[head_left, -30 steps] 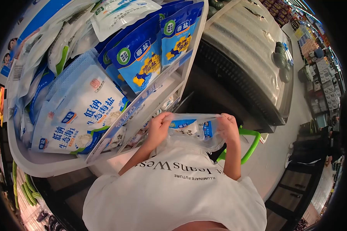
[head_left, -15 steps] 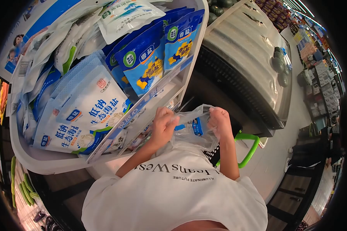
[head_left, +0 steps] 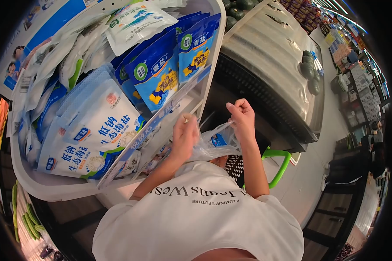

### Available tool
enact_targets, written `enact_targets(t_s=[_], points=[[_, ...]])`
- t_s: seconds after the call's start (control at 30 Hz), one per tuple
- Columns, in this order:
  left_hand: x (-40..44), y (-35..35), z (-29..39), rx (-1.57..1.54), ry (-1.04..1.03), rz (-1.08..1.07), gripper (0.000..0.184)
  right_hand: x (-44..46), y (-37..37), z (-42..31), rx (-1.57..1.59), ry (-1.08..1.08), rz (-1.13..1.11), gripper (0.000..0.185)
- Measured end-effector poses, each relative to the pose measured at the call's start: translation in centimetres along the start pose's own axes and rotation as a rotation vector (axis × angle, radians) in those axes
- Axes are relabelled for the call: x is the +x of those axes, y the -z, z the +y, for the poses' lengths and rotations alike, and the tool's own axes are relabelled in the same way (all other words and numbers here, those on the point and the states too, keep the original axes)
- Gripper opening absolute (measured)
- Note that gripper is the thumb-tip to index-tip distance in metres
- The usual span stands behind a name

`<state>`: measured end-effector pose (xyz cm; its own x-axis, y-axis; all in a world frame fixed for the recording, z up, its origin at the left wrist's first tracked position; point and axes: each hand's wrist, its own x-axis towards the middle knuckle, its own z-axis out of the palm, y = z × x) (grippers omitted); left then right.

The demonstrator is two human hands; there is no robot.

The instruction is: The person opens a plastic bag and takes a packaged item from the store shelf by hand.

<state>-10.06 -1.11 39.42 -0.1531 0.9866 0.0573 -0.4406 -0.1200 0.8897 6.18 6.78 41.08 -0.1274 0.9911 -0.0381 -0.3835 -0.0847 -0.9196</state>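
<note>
A clear plastic bag hangs between my two hands, with a blue-and-white packet inside it. My left hand, slightly blurred, is closed on the bag's left side. On the other side my right hand pinches the bag's right edge, its fingers pressed together and raised a little higher. Left of my hands a white bin holds several salt packets, among them white-and-blue ones and blue-and-yellow ones.
Beyond my right hand stands a dark display stand with a ridged top bearing dark green vegetables. A green handle shows below it. Long green vegetables lie at lower left. A person in dark clothing is at the right.
My hands have moved apart, my right hand rising, and the bag is drawn out between them. The view has shifted slightly.
</note>
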Motion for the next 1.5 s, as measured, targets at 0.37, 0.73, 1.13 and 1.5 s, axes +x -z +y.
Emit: enact_targets(t_s=[0.37, 0.73, 1.13, 1.5], points=[[4.9, -4.3, 3.2, 0.22, -0.566, 0.105, 0.053, 6.5, -4.9, -3.3, -0.12, 0.165, -0.053, 0.039], [6.9, -3.3, 2.1, 0.19, -0.471, 0.183, 0.039, 9.5, -6.5, -2.1, -0.226, 0.176, -0.174, 0.038], [7.6, -3.7, 2.2, 0.16, -0.453, 0.187, 0.028, 9.3, -6.8, -1.7, -0.178, 0.194, -0.138, 0.031], [8.7, -4.2, 2.0, 0.025, -0.513, 0.211, 0.02, 9.6, -6.2, -2.0, -0.048, 0.173, -0.154, 0.027]])
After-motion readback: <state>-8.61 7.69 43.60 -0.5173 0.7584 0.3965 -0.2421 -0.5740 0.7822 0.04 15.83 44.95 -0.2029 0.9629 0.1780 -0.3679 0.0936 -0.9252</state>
